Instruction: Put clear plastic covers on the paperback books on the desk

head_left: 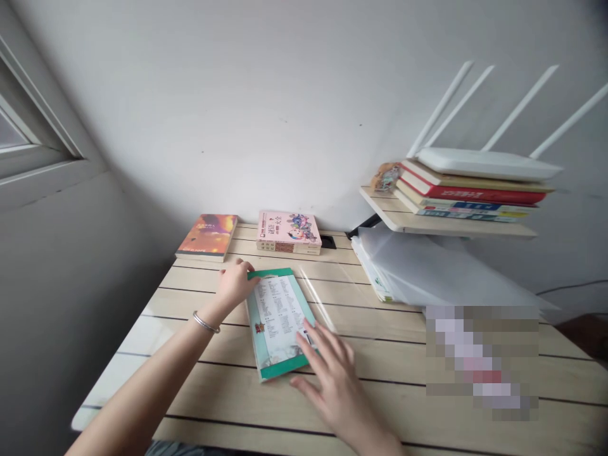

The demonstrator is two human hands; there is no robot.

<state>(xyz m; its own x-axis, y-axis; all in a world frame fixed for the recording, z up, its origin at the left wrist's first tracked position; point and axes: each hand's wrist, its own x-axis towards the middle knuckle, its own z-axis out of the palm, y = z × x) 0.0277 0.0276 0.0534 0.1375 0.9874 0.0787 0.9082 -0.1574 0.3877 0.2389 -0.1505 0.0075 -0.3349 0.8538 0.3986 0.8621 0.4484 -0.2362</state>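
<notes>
Head: green-edged book (280, 310), “谜语大全” book (285, 227)

Orange book (208, 237), pink books (289, 232), green-bordered book (279, 320), papers (403, 266) on striped table (223, 402)

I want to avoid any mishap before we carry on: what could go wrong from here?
The green book lies askew, with the left hand at its upper left corner and the right hand over its lower right side; uneven pressure might twist it. Pushed farther away, it could bump the pink books. The white router sits on stacked books, so a knock might topple it.
</notes>
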